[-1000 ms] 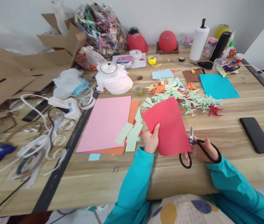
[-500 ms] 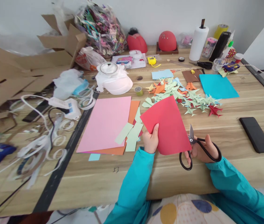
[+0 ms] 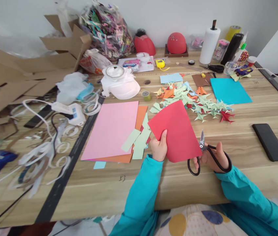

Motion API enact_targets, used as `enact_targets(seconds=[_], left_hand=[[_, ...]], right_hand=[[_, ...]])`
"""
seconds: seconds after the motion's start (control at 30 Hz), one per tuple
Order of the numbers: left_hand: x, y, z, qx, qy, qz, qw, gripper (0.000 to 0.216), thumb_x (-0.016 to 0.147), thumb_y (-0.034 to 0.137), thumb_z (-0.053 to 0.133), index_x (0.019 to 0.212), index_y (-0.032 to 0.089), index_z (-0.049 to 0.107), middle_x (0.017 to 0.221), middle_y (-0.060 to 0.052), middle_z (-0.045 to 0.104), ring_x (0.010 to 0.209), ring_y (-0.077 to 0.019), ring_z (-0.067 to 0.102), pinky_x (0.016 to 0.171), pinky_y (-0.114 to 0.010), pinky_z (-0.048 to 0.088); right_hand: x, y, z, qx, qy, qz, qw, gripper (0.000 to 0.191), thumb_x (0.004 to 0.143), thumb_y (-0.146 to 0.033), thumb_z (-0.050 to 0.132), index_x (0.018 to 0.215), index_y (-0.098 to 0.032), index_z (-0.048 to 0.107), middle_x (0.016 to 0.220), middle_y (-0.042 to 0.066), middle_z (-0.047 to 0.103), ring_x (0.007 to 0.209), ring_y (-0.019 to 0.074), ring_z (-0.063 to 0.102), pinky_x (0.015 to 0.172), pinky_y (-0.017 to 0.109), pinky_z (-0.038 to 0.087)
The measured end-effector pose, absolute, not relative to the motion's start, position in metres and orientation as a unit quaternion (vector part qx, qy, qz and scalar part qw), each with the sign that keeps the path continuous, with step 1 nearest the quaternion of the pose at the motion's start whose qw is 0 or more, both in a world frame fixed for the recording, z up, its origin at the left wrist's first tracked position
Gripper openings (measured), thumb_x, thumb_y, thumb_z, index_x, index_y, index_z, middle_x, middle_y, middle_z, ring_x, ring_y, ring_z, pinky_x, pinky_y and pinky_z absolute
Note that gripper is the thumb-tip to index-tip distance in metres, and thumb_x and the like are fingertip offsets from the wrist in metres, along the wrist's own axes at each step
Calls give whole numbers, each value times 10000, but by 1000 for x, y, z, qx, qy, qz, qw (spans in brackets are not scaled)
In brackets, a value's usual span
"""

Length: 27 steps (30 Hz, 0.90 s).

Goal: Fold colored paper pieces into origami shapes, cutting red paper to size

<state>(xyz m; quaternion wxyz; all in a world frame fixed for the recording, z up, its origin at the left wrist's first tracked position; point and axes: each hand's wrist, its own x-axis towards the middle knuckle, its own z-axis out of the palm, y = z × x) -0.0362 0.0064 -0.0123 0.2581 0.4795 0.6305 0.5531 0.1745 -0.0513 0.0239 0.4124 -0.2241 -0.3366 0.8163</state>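
Note:
My left hand [image 3: 159,146] grips a sheet of red paper [image 3: 177,134] by its left side, thumb on top, holding it above the table. In my right hand [image 3: 216,157] is a pair of black-handled scissors [image 3: 202,147], its loops spread apart and the visible blade pointing away from me. The blades meet the paper's right edge near its lower corner; one blade is hidden behind the sheet. Beyond the red paper lies a heap of folded paper pieces [image 3: 183,95], mostly pale green with some orange and red. Left of my left hand are pale green strips [image 3: 141,141].
Pink paper [image 3: 114,127] lies over orange paper [image 3: 141,114] on the left. A phone [image 3: 270,142] rests at right, turquoise paper [image 3: 230,90] behind it. A power strip with tangled cables [image 3: 76,114] and a cardboard box [image 3: 55,67] crowd the far left. A paper roll [image 3: 209,46] stands at back.
The scissors' handles have shifted slightly up and to the left with my right hand. My left hand and the red paper have hardly moved.

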Motion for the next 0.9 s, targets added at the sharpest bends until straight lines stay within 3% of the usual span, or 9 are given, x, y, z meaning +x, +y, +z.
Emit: enact_targets(seconds=[0.3, 0.57, 0.9], left_hand=[[-40, 9, -10, 469, 633, 552, 273, 458, 821, 529, 580, 1001, 120, 679, 1040, -144, 716, 1018, -259, 666, 890, -368, 533], [-36, 5, -6, 511, 613, 531, 286, 409, 792, 549, 594, 828, 153, 687, 836, -110, 729, 1031, -289, 651, 880, -406, 547], [-38, 7, -7, 478, 625, 543, 292, 433, 805, 530, 591, 939, 131, 693, 963, -131, 734, 955, -270, 682, 822, -378, 559]], right_hand=[[176, -51, 23, -248, -353, 806, 404, 847, 713, -854, 371, 1214, -186, 513, 821, 80, 626, 799, 248, 626, 708, 432, 517], [179, -50, 24, -216, -363, 818, 392, 761, 756, -805, 398, 1143, -166, 537, 854, 94, 634, 782, 233, 618, 692, 411, 527], [176, -50, 21, -244, -354, 793, 432, 872, 738, -832, 376, 1286, -163, 489, 897, 110, 644, 801, 243, 625, 698, 400, 521]])
